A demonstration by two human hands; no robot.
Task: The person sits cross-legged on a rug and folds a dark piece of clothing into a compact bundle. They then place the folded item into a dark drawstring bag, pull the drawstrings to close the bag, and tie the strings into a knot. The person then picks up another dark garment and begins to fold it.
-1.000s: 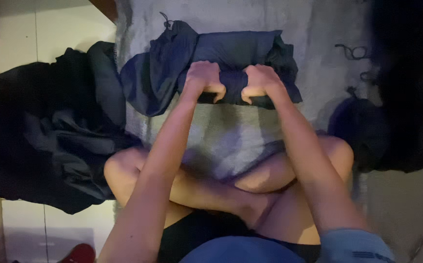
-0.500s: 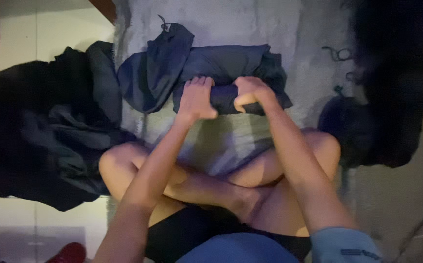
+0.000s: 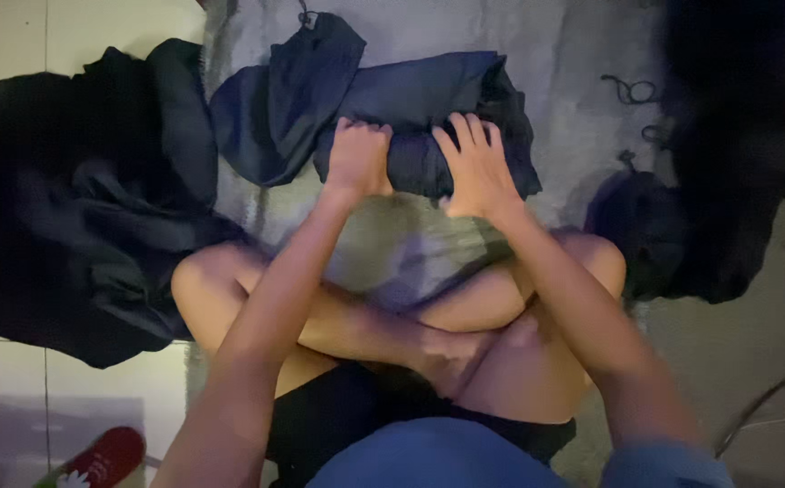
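**Inspector:** State of the 2 hands at the time of viewing?

**Assistant:** The left hand (image 3: 357,155) was curled into a fist, gripping a fold of the dark blue garment (image 3: 411,117). The right hand (image 3: 476,167) lay flat on the same garment, fingers spread and pressing down, just beside the left.

**Inspector:** Where did the garment lie?

**Assistant:** Bunched directly under both hands on the grey rug (image 3: 555,54), ahead of the person's crossed legs (image 3: 392,316). Its near edge ran beneath the palms; a loose hooded part trailed beyond the left hand.

**Inspector:** Open room around it?

**Assistant:** Bare rug showed beyond the garment and past the right hand, up to a black cord (image 3: 632,89). Between the garment's near edge and the legs, 1 narrow strip of rug was free.

**Inspector:** Obstructions?

**Assistant:** A pile of black clothing (image 3: 85,208) sat to the left of the left hand, overlapping the rug's left edge onto pale floor tiles (image 3: 67,32). A dark mass (image 3: 727,163) closed off the side right of the right hand; I could not tell what it was. A red shoe (image 3: 103,456) lay near the left elbow.
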